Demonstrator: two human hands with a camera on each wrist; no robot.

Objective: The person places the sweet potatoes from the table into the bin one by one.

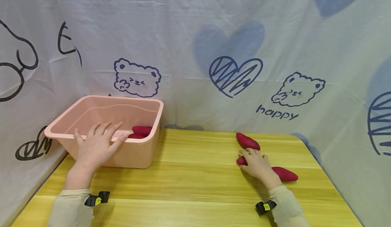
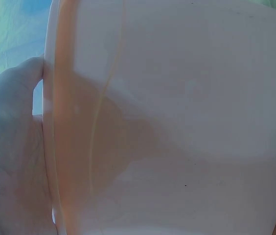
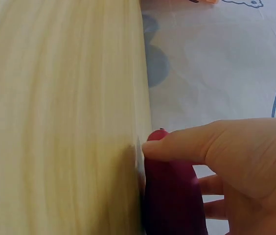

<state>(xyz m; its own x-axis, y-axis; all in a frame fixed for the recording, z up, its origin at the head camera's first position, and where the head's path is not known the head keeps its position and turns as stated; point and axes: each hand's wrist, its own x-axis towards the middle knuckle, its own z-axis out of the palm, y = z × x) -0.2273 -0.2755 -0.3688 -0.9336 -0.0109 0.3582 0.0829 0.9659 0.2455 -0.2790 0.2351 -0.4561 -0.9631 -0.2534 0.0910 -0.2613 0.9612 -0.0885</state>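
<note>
My right hand (image 1: 256, 164) grips a purple-red sweet potato (image 3: 172, 200) at the right side of the table. In the right wrist view the thumb lies across it near one end, with fingers on its far side; in the head view the hand covers most of it. Another sweet potato (image 1: 248, 141) lies just behind this hand, and one more (image 1: 284, 174) is beside the wrist. At the left, my left hand (image 1: 96, 145) lies with spread fingers over the near rim of a pink plastic bin (image 1: 128, 154). Two sweet potatoes (image 1: 142, 130) show inside the bin.
The wooden table (image 1: 189, 179) runs up to a pale cloth backdrop (image 1: 183, 50) with printed hearts and bears. The bin stands at the table's back left, close to the cloth. Each wrist wears a strap with a small black camera (image 1: 265, 207).
</note>
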